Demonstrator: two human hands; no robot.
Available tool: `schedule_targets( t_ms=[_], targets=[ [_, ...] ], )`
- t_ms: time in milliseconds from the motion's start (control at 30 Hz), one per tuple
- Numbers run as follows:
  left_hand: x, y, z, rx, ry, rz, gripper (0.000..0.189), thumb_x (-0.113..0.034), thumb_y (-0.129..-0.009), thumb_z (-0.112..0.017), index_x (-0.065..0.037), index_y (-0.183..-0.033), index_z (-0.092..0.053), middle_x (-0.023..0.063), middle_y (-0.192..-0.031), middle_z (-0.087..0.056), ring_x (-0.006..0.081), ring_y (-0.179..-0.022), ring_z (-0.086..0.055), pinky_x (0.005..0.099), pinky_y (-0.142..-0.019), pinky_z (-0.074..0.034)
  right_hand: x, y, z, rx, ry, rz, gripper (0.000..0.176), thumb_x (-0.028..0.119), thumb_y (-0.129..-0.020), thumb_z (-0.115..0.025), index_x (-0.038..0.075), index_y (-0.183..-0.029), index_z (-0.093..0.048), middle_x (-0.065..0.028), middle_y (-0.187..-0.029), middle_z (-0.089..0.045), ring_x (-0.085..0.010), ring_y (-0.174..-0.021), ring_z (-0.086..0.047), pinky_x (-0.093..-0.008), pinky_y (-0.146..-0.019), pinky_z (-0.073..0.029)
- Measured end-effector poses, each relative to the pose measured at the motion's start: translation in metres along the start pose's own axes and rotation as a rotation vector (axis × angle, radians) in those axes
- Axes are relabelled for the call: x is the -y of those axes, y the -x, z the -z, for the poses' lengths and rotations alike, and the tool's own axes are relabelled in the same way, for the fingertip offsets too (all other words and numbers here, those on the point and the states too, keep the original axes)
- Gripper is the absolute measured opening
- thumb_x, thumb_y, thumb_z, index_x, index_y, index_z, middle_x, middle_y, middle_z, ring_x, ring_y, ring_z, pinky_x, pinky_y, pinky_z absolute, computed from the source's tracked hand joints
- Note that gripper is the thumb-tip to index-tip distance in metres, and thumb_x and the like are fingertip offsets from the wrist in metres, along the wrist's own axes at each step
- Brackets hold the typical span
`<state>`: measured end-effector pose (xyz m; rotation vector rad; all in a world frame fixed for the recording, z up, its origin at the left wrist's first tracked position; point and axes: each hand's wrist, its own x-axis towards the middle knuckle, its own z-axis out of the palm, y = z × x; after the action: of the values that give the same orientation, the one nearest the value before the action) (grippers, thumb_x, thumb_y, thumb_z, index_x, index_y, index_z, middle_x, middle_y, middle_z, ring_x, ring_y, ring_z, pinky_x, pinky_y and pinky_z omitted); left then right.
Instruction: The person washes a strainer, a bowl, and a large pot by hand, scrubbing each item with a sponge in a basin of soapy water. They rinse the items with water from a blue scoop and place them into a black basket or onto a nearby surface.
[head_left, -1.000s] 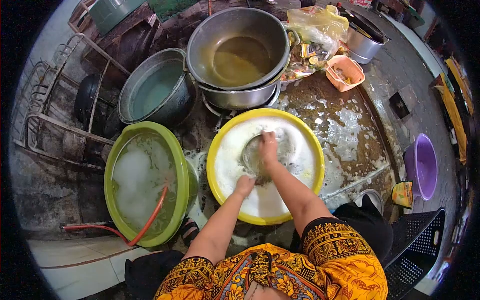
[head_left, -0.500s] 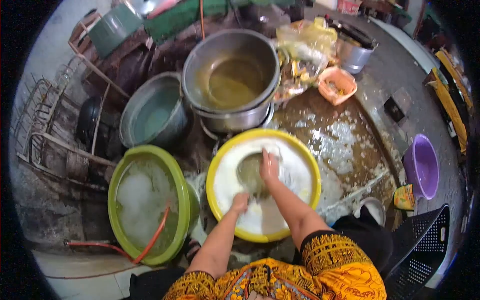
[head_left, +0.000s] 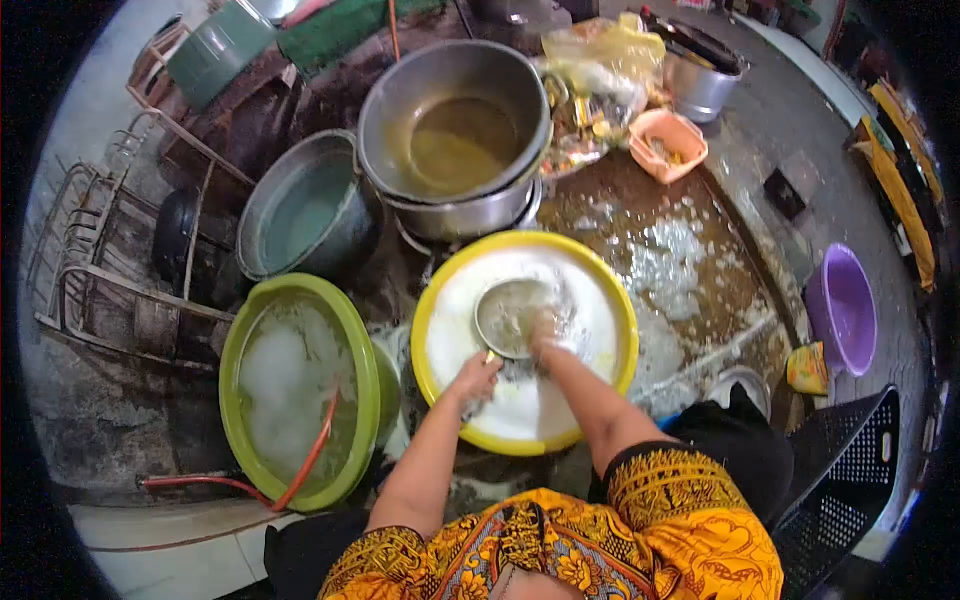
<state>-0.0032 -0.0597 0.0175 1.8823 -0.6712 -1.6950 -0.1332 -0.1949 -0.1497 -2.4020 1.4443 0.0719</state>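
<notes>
I count one metal bowl [head_left: 508, 312] tilted in the foam of one yellow basin [head_left: 420, 340], left hand [head_left: 473, 380] clenched on its near rim, right hand [head_left: 545, 335] pressed against it, hold unclear under suds, one green basin [head_left: 290, 284] with one red hose [head_left: 310, 450], two stacked steel pots [head_left: 470, 212], one purple tub [head_left: 845, 320].

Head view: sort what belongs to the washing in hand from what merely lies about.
In hand: yellow plastic basin of suds, round metal bowl, left hand, right hand.
Lying about: green plastic basin with orange hose, stacked steel pots, purple plastic bucket, orange plastic basket.
</notes>
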Motion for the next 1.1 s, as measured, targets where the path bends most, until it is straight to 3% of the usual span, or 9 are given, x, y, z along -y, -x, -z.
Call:
schedule_targets(
  t_ms=[67,133,233,433,600,667,800,867,1100],
  targets=[
    [-0.014,0.023,-0.005,-0.006,0.043,0.005,0.018,-0.025,-0.091,-0.05,-0.009,-0.098,-0.044,0.0049,-0.065,-0.048,0.013,-0.041,-0.046,0.0292,-0.033,-0.035,0.001,0.022,0.086,-0.385,-0.273,-0.234,0.041,0.016,-0.075,-0.062,0.016,-0.116,-0.058,-0.0192,-0.113,-0.056,-0.0264,-0.104,-0.057,-0.0374,-0.085,-0.046],
    [-0.029,0.045,-0.009,-0.011,0.101,0.041,0.026,-0.024,-0.093,-0.05,-0.009,-0.113,-0.041,0.0006,-0.063,-0.044,0.0096,-0.044,-0.038,0.0263,-0.037,-0.032,-0.01,0.029,0.11,-0.487,-0.182,-0.057,0.041,0.02,-0.075,-0.064,0.017,-0.116,-0.058,-0.0171,-0.105,-0.062,-0.027,-0.096,-0.061,-0.0365,-0.079,-0.049],
    [-0.045,0.067,-0.013,-0.07,0.058,0.017,0.025,-0.024,-0.093,-0.049,-0.01,-0.112,-0.042,0.0004,-0.064,-0.044,0.0089,-0.045,-0.037,0.0254,-0.039,-0.031,-0.009,0.024,0.118,-0.332,-1.333,-0.297,0.029,0.027,-0.082,-0.057,0.009,-0.103,-0.065,-0.0172,-0.093,-0.063,-0.0268,-0.079,-0.059,-0.0358,-0.074,-0.047],
    [-0.057,0.104,-0.017,-0.19,-0.167,0.007,0.022,-0.024,-0.093,-0.049,-0.009,-0.108,-0.044,0.0006,-0.064,-0.044,0.0102,-0.046,-0.039,0.0263,-0.039,-0.033,0.006,0.014,0.136,-0.354,-1.198,-0.241,0.037,0.036,-0.077,-0.062,0.002,-0.092,-0.067,-0.0078,-0.074,-0.065,-0.0149,-0.069,-0.058,-0.0311,-0.068,-0.047],
    [-0.048,0.117,-0.023,-0.223,-0.107,0.024,0.025,-0.024,-0.092,-0.049,-0.008,-0.112,-0.043,0.0011,-0.063,-0.044,0.011,-0.046,-0.039,0.0273,-0.039,-0.034,0.0,0.013,0.116,-0.095,-1.465,-0.146,0.018,0.012,-0.079,-0.066,0.005,-0.095,-0.069,-0.0023,-0.085,-0.067,-0.0108,-0.075,-0.058,-0.0272,-0.071,-0.047],
    [-0.036,0.117,-0.02,-0.301,-0.247,-0.009,0.039,-0.022,-0.09,-0.049,0.0,-0.122,-0.043,0.0132,-0.077,-0.058,0.0218,-0.058,-0.055,0.0355,-0.049,-0.044,-0.003,0.013,0.111,-0.05,-1.515,-0.125,0.019,0.011,-0.078,-0.066,0.005,-0.095,-0.069,-0.0027,-0.084,-0.067,-0.0111,-0.075,-0.058,-0.0269,-0.071,-0.047],
    [-0.011,0.111,-0.009,-0.458,-0.526,-0.331,0.031,-0.022,-0.091,-0.051,-0.004,-0.116,-0.049,0.0113,-0.072,-0.058,0.0217,-0.054,-0.055,0.0371,-0.049,-0.044,0.001,0.019,0.113,0.068,-1.527,-0.119,0.019,0.01,-0.076,-0.066,0.004,-0.094,-0.068,-0.0035,-0.083,-0.066,-0.0116,-0.075,-0.058,-0.0264,-0.07,-0.048],
    [-0.024,0.13,-0.016,-0.641,-0.724,-0.572,0.031,-0.022,-0.09,-0.051,0.0,-0.111,-0.05,0.0233,-0.086,-0.063,0.038,-0.077,-0.062,0.0445,-0.068,-0.047,0.007,0.018,0.124,0.016,-1.494,-0.084,0.016,0.008,-0.077,-0.065,0.002,-0.092,-0.067,-0.0029,-0.081,-0.065,-0.0115,-0.072,-0.057,-0.026,-0.067,-0.048],
    [-0.083,0.183,-0.024,-0.679,-0.712,-0.399,0.033,-0.018,-0.09,-0.049,0.004,-0.114,-0.048,0.0323,-0.098,-0.058,0.0476,-0.095,-0.054,0.0489,-0.082,-0.043,0.031,0.015,0.222,-0.03,-1.472,-0.011,0.017,0.017,-0.079,-0.068,0.002,-0.084,-0.063,-0.002,-0.075,-0.061,-0.0107,-0.066,-0.055,-0.0241,-0.06,-0.045]
  ],
)
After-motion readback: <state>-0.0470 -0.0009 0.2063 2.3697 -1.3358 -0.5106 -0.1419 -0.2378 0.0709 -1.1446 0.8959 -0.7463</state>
